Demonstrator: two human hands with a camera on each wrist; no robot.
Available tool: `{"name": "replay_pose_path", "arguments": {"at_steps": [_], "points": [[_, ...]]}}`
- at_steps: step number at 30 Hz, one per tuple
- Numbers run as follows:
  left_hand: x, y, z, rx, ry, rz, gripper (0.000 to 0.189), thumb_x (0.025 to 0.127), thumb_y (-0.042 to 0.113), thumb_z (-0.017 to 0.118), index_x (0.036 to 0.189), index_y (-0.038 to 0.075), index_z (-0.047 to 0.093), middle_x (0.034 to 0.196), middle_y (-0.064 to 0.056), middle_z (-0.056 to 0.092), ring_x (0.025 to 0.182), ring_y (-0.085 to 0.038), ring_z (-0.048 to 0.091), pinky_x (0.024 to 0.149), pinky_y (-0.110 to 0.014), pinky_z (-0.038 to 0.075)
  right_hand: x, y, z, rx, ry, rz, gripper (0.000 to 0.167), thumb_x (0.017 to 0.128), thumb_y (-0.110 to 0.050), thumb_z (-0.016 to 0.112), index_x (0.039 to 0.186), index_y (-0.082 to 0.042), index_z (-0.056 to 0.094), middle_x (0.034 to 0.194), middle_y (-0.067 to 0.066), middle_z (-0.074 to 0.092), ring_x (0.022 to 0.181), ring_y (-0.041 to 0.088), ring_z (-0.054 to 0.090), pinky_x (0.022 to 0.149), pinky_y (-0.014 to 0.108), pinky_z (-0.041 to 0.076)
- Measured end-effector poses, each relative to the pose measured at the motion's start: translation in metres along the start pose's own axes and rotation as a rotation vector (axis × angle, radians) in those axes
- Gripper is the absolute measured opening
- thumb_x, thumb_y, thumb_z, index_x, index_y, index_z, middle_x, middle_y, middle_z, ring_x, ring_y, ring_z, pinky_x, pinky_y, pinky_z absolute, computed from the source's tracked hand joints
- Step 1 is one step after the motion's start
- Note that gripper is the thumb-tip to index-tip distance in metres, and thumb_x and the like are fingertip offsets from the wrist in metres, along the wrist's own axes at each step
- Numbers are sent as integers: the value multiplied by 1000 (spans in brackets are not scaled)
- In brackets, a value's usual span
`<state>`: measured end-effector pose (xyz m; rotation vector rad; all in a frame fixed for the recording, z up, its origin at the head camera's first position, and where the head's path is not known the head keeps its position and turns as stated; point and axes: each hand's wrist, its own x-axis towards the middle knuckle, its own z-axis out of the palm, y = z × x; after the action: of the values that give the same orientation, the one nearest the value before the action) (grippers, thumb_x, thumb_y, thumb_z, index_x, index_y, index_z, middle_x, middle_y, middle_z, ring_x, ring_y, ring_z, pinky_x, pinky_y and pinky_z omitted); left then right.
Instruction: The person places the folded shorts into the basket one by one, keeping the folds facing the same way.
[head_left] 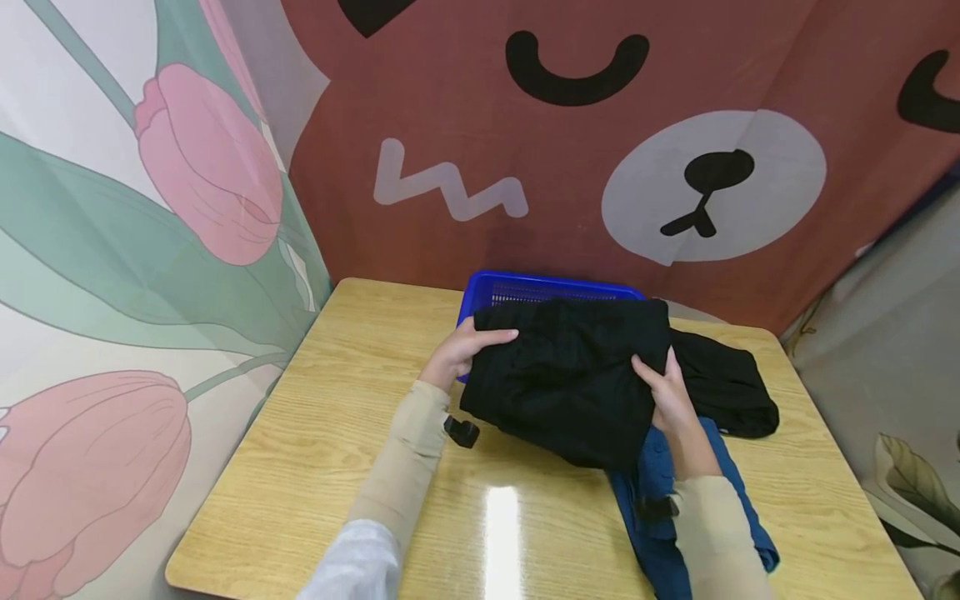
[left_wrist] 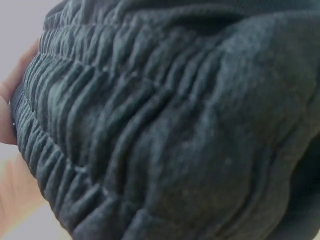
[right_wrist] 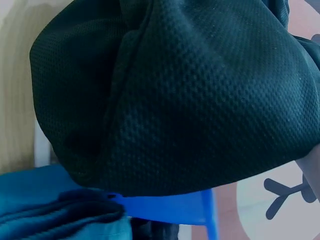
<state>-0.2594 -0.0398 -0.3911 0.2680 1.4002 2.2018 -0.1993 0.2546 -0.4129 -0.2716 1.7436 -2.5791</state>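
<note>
Black garment stretched between two hands, right in front of the blue basket

And here, on the left, the left hand has its edge pinched, thumb flat across the near face, fingers tucked behind; the forearm slants up and inward from the near side. It's the hand nearer the basket, just by its left end. Now the middle: the garment hangs above the table, long axis running hand to hand, left to right, hiding much of the basket behind it. Whether any cloth touches the rim, I can't tell from here! Over to the right hand: gripping the other edge, thumb on the near face, forearm leaning inward over the blue garment. And far right, a folded black cloth lies on the table.
</note>
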Motion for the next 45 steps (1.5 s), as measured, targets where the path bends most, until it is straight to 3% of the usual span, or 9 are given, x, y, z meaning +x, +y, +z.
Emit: {"name": "replay_pose_path", "arguments": {"at_steps": [9, 15, 24, 36, 45], "points": [[9, 15, 4, 11, -4, 43, 12, 85, -1, 57, 92, 6, 63, 88, -9, 65, 72, -21, 64, 63, -33, 52, 15, -16, 1, -62, 14, -8, 61, 92, -8, 48, 141, -21, 14, 121, 0, 40, 97, 10, 55, 75, 25, 49], [17, 28, 8, 40, -16, 109, 15, 85, -2, 55, 95, 6, 62, 90, -8, 64, 75, -21, 63, 68, -33, 52, 28, -27, 4, -83, 2, -26, 63, 92, -10, 48, 142, -23, 13, 130, 5, 33, 99, 10, 53, 77, 24, 48], [23, 45, 13, 68, 60, 141, 17, 84, -1, 58, 100, 5, 59, 93, -8, 61, 76, -21, 62, 70, -35, 51, 45, -42, 10, -78, -33, -40, 67, 92, -12, 48, 143, -28, 7, 142, 10, 15, 109, 14, 44, 80, 23, 46], [25, 58, 22, 168, 117, 278, 31, 82, 1, 62, 112, -1, 55, 104, -12, 59, 88, -22, 59, 80, -36, 48, 62, -62, 21, -143, 45, -170, 64, 90, -9, 52, 141, -19, 16, 135, 8, 27, 114, 20, 37, 83, 20, 42], [31, 52, 22, 187, 170, 356, 36, 78, -6, 63, 113, -6, 54, 105, -13, 59, 89, -20, 58, 82, -35, 47, 69, -58, 18, -100, 77, -229, 60, 88, -6, 54, 138, -18, 24, 130, 6, 35, 113, 18, 38, 84, 21, 41]]}}
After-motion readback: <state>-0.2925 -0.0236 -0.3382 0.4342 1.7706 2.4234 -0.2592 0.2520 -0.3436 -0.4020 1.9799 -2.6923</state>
